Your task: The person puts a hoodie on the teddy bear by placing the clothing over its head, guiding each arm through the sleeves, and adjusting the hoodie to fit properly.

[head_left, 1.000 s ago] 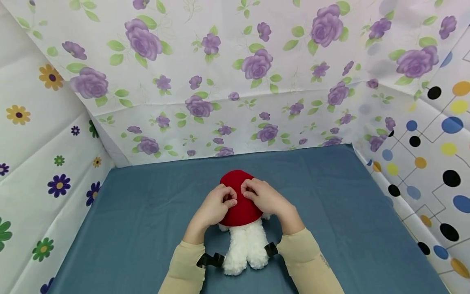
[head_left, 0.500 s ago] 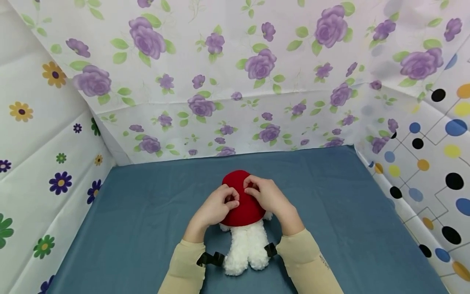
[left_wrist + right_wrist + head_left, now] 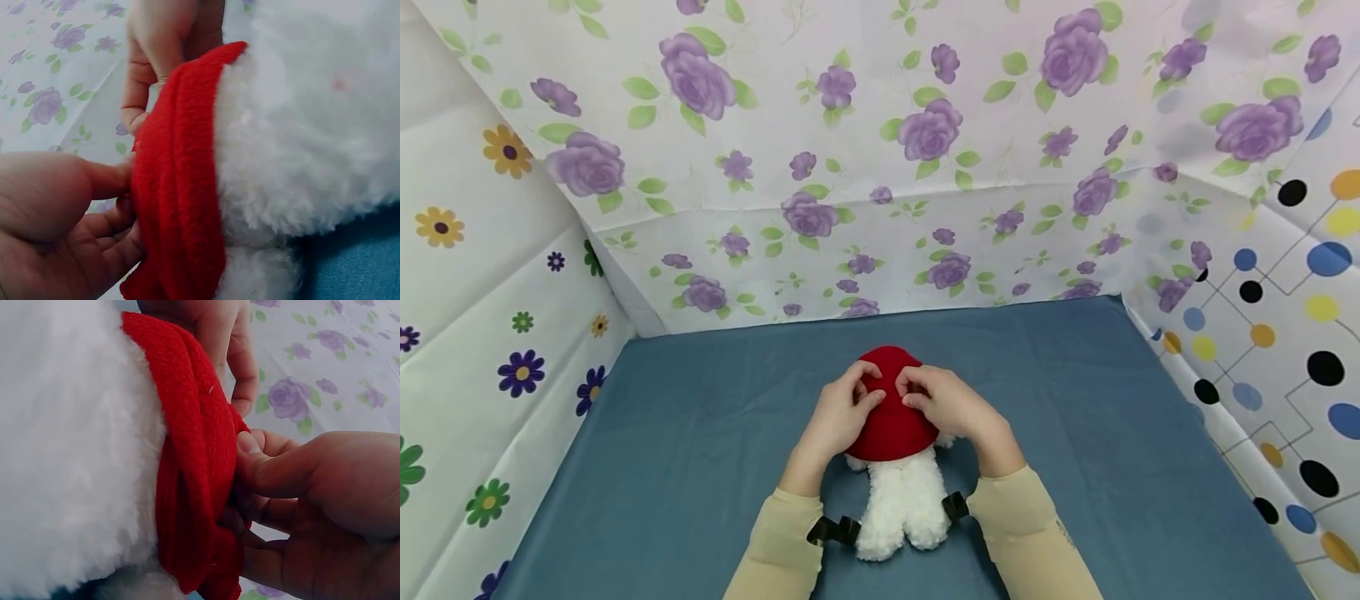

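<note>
A white fluffy plush toy (image 3: 902,508) lies on the blue cloth, its legs toward me. A rounded, cap-like red cloth (image 3: 891,437) covers its upper part, hiding what is beneath. My left hand (image 3: 838,417) has its thumb and curled fingers on the red cloth's left side; the left wrist view shows them pinching its edge. Opposite, my right hand (image 3: 953,406) pinches a fold of the red cloth between thumb and fingers, as the right wrist view shows. Both hands are close together, with a small gap between their fingertips.
The blue cloth (image 3: 715,433) spreads over the table around the toy. Flower-printed sheets (image 3: 880,158) hang at the back and left, and a dotted sheet (image 3: 1285,358) at the right. Black straps (image 3: 835,531) show at both wrists.
My left hand has shifted slightly up and its thumb and index finger have spread a little. My right hand has moved slightly down. The toy stays in place.
</note>
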The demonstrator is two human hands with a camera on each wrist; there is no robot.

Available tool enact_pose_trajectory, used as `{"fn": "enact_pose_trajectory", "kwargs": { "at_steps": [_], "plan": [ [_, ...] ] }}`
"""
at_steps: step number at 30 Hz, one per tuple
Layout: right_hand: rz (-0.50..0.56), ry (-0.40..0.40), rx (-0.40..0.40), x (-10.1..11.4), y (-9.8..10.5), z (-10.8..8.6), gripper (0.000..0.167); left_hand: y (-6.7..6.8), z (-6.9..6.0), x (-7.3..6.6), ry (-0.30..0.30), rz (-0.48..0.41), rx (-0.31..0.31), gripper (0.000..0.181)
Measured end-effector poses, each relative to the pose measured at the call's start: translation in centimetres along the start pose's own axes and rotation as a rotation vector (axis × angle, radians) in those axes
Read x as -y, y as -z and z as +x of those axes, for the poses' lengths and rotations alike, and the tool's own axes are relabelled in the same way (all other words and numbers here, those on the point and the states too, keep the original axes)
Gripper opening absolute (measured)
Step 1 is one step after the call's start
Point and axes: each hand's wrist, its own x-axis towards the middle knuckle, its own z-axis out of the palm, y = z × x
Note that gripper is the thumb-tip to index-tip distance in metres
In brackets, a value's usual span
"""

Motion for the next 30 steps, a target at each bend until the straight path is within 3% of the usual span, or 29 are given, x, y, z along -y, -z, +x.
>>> {"fn": "enact_pose_trajectory", "kwargs": {
  "at_steps": [4,6,13,16,21,26,30],
  "plan": [
    [-0.009,0.000,-0.008,0.3,-0.1,0.1,0.014,-0.4,0.0,0.0,-0.030,0.079,-0.067,0.010],
    [0.002,-0.011,-0.018,0.5,-0.3,0.2,0.013,-0.5,-0.1,0.1,-0.033,0.092,-0.069,0.010],
    [0.053,-0.075,-0.029,0.8,-0.5,0.3,0.006,0.6,-0.5,-0.2,0.031,-0.019,0.093,0.014],
    [0.060,-0.081,-0.040,0.8,-0.4,0.3,0.015,0.7,-0.5,-0.2,0.045,-0.042,0.105,0.013],
    [0.049,-0.122,-0.130,0.7,-0.6,0.4,0.032,0.9,-0.4,0.1,0.056,-0.054,0.128,0.013],
    [0.006,-0.156,-0.214,0.9,-0.9,0.4,0.012,0.9,-0.3,0.1,0.037,-0.037,0.161,0.013],
    [-0.004,-0.156,-0.200,0.8,-0.7,0.2,0.005,0.9,-0.2,0.1,0.031,-0.054,0.154,0.008]
  ]
}}
